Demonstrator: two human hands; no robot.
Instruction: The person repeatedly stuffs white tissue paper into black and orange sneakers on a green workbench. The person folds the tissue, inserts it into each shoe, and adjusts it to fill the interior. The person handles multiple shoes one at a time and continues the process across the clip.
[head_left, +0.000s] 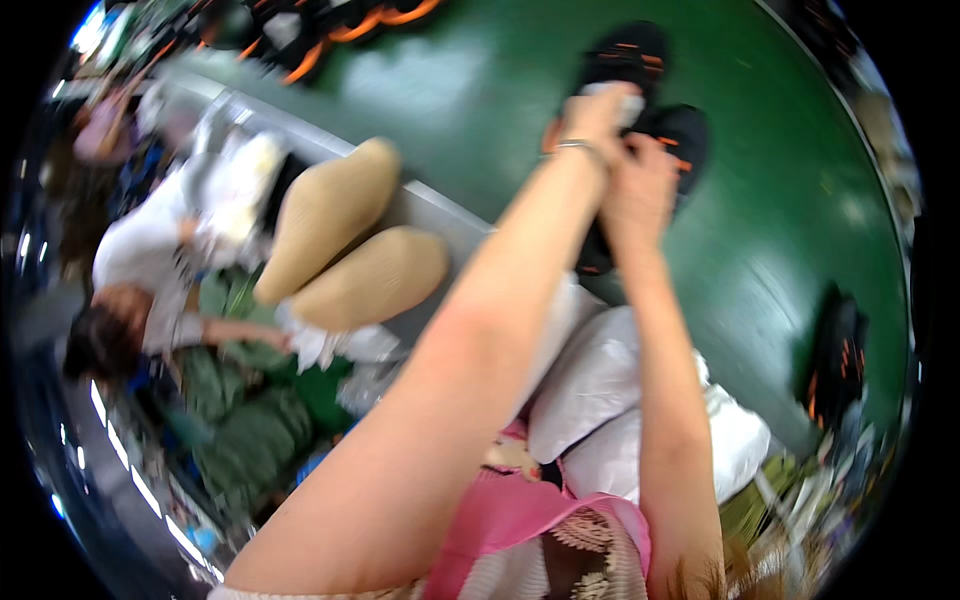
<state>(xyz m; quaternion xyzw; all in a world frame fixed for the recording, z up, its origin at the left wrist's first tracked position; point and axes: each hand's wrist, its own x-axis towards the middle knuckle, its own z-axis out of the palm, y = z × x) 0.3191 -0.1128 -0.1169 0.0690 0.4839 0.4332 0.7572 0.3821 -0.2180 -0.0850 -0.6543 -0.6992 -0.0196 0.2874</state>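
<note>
Both my arms reach far forward to a pair of black shoes with orange marks, blurred by motion. My left hand (pixel 598 118) is bent down at the farther black shoe (pixel 628 52), with a small white piece (pixel 630 106) at its fingers; I cannot make out what it is. A thin bracelet circles that wrist. Just beside it, my right hand (pixel 640 190) has its fingers curled at the edge of the nearer black shoe (pixel 684 140). The hands partly cover both shoes, and the fingertips are hidden.
Two tan foot-shaped forms (pixel 370 275) lie at the left beside a grey metal edge (pixel 450 205). White plastic bags (pixel 590 390) are near my body. More black-and-orange shoes (pixel 300 45) line the far left; another shoe (pixel 838 355) is at right. A person in white (pixel 150 240) works at left.
</note>
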